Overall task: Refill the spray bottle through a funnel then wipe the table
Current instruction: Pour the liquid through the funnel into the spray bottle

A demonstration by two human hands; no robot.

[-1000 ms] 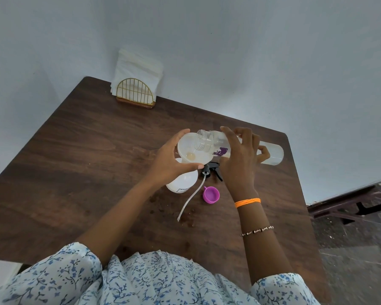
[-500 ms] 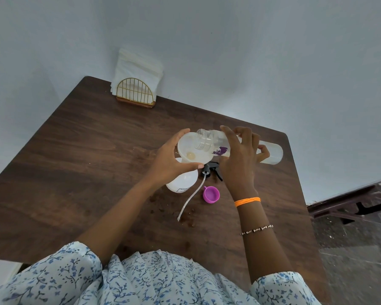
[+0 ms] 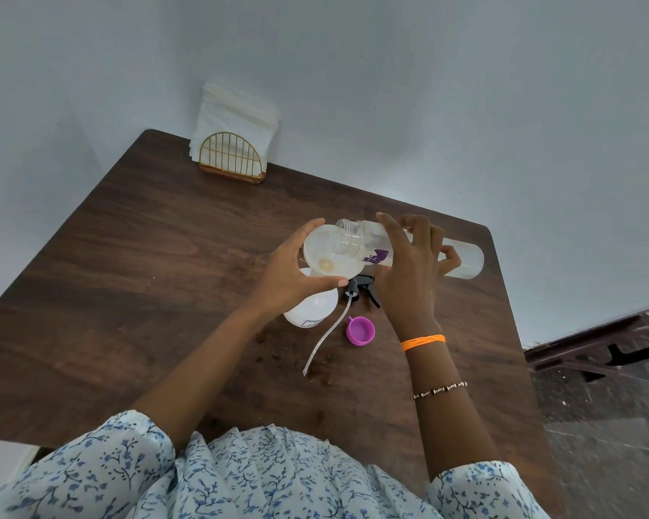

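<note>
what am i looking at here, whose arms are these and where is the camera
There is no machine here: a person wears the camera on their head, so it looks forward and down over their own arms at a brown wooden table. The left hand grips the rim of a white funnel that sits in the mouth of a white spray bottle. The right hand holds a clear bottle tipped on its side, with its open mouth over the funnel. On the table lie the black spray head with its long tube, a small pink cap, and at the far edge a napkin holder filled with white napkins.
</note>
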